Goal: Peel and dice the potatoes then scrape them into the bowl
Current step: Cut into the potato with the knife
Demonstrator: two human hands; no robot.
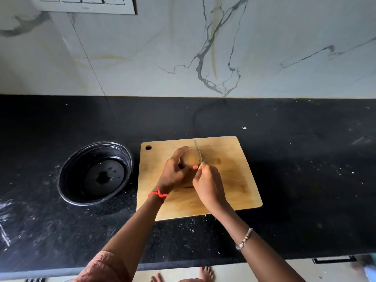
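1. Head view: the left grip (175, 173) curls round a brown potato (190, 159) on the cutting board (234, 165). Just beside it, the right grip (207, 184) pinches a knife (197, 150) against the potato.
2. The potato seems mostly unpeeled, though blur makes this uncertain; nothing is diced yet.
3. The black bowl (62, 180), left of both grips on the table (305, 159), holds no potato.

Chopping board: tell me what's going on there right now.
A person's left hand grips a potato on the wooden chopping board, while the right hand holds a knife, blade against the potato's right side. The potato looks whole and unpeeled; no diced pieces show. The black bowl sits left of the board on the counter, with no potato in it.
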